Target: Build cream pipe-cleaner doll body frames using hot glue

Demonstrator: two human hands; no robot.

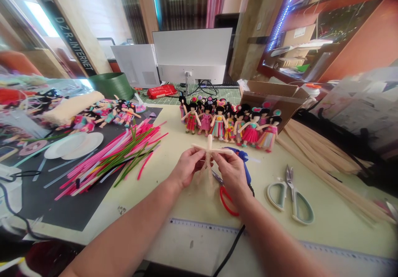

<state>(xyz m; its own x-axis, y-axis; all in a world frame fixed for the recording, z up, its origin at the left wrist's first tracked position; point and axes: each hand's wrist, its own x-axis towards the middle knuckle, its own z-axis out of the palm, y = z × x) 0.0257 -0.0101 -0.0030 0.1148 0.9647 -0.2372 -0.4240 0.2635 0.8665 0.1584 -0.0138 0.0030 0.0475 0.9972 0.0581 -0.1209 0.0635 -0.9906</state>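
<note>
Between my two hands is a cream doll figure bent from pipe cleaners [209,149], held upright with its arms spread sideways and its legs hanging down. My left hand [189,166] pinches it from the left, around the arm and body. On the other side, my right hand [229,170] grips it with thumb and fingers closed. Below and behind the right hand lie red-handled pliers or scissors [226,202], partly covered. A blue glue gun [245,165] rests just beyond that hand, its body largely hidden.
Finished dolls [219,121] stand in rows ahead. Pink and green pipe cleaners [115,156] lie left, beside white discs [82,145]. Grey-handled scissors [290,196] and beige strips [323,165] are right. A ruler [202,224] lies in front; a cardboard box [270,92] stands behind.
</note>
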